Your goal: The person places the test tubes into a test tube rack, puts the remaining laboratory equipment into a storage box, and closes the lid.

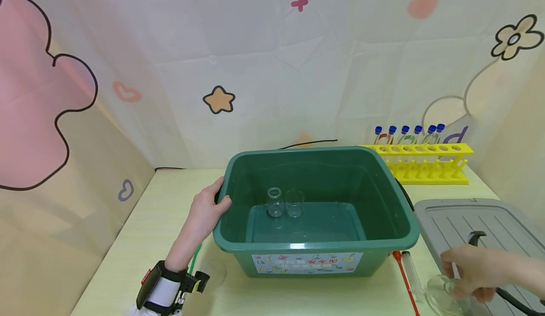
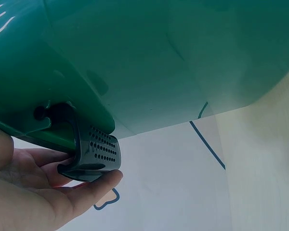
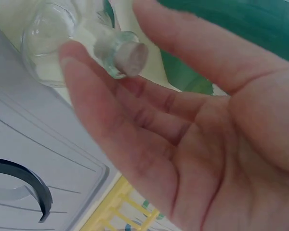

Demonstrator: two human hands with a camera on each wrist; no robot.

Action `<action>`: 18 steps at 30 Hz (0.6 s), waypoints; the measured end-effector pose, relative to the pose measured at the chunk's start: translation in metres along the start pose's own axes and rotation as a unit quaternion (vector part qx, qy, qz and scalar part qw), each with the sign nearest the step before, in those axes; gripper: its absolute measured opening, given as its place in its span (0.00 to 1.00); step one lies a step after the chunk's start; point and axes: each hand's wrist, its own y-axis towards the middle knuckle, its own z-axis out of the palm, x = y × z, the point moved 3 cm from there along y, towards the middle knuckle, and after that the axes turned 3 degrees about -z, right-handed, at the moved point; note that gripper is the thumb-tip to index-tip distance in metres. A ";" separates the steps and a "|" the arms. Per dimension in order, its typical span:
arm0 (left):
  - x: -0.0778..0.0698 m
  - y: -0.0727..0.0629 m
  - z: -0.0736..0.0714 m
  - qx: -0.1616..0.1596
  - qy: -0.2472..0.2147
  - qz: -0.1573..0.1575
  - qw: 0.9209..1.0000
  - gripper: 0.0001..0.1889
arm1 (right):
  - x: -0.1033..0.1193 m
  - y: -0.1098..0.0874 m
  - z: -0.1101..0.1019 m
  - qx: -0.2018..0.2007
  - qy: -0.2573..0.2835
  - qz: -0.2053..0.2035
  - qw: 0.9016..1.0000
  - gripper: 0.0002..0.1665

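My left hand (image 1: 207, 207) grips the left end of a green plastic tub (image 1: 306, 246), thumb over the rim. In the left wrist view its fingers curl around the tub's black perforated handle (image 2: 103, 149). Inside the tub, a small clear glass bottle (image 1: 275, 207) and a clear glass beaker (image 1: 294, 208) stand side by side. At the lower right, my right hand (image 1: 481, 269) is at a clear glass flask (image 3: 44, 41) with a stopper (image 3: 131, 58). Its fingers lie beside the flask's neck, while the thumb stays apart from the glass in the right wrist view.
A grey lid (image 1: 502, 221) with black handles lies right of the tub. Behind it stands a yellow test tube rack (image 1: 426, 179) holding several blue-capped tubes. A red stick-like tool (image 1: 405, 278) and a clear tube (image 1: 412, 273) lie beside the flask. A green rod (image 1: 195, 259) shows near my left wrist.
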 end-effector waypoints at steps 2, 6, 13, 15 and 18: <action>0.000 0.000 0.000 -0.001 0.001 0.001 1.000 0.26 | -0.001 0.003 0.001 -0.006 -0.006 0.001 1.000 0.19; 0.000 0.001 0.000 -0.001 0.002 0.003 1.000 0.27 | -0.003 0.008 0.003 -0.015 -0.023 0.015 1.000 0.18; 0.001 0.002 0.000 0.000 0.005 0.002 1.000 0.27 | -0.003 0.011 0.003 -0.046 -0.049 0.004 0.998 0.17; 0.002 0.002 0.000 0.000 0.004 0.000 1.000 0.27 | -0.002 0.010 0.001 -0.058 -0.052 -0.008 0.997 0.17; 0.002 0.002 0.000 0.000 0.005 0.001 1.000 0.27 | 0.001 0.007 -0.005 -0.073 -0.052 -0.027 0.996 0.17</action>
